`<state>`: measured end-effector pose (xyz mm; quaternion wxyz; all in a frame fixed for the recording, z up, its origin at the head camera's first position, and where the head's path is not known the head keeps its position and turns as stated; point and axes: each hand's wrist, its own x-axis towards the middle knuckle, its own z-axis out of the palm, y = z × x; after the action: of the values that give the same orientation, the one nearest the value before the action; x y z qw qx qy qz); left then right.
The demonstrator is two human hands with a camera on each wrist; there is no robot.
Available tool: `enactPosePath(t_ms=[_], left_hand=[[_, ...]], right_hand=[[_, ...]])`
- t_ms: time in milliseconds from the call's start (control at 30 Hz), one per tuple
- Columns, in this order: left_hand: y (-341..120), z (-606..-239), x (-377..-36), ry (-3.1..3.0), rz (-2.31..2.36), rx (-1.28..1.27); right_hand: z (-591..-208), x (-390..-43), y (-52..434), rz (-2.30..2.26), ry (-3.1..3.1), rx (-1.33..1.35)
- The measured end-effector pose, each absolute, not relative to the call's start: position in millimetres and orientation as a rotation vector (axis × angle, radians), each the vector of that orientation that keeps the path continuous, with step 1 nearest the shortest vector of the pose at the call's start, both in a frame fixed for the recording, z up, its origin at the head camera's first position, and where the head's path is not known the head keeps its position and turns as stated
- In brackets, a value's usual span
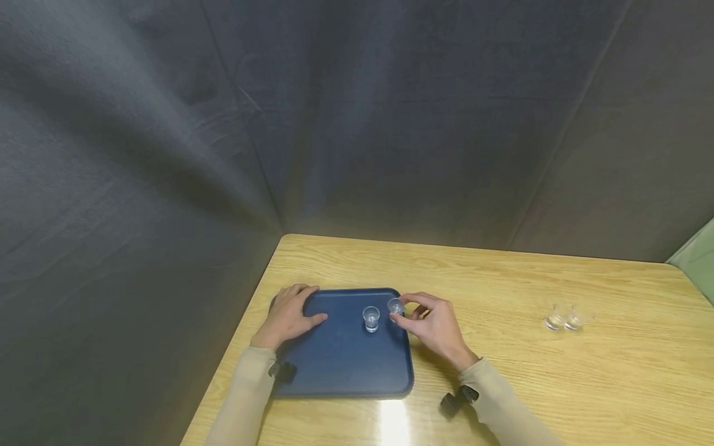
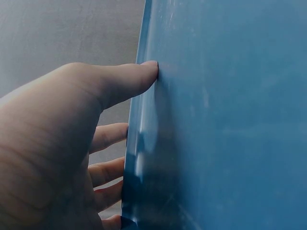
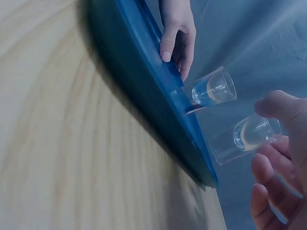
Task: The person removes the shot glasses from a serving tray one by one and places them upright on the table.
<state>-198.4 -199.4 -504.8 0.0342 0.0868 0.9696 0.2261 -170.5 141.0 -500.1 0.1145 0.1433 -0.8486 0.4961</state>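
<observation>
The right hand [image 1: 437, 322] pinches a small clear glass [image 1: 395, 307] between thumb and fingers at the far right corner of the blue tray [image 1: 340, 365]; whether the glass base touches the tray cannot be told. A second clear glass [image 1: 370, 318] stands upright on the tray, just left of the first. The left hand [image 1: 288, 314] rests on the tray's far left corner, thumb on the tray surface, fingers curled over the rim. The tray lies on the wooden worktop [image 1: 502, 279]. Two more glasses [image 1: 564, 318] stand together well apart to the right.
</observation>
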Motion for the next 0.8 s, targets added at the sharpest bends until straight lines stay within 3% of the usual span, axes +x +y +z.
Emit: enactPosePath(t_ms=[800], left_hand=[[-200,-504,-199,2.992,0.685,0.288]], right_hand=[[-501,-163,175,1.704,-2.459,-0.058]])
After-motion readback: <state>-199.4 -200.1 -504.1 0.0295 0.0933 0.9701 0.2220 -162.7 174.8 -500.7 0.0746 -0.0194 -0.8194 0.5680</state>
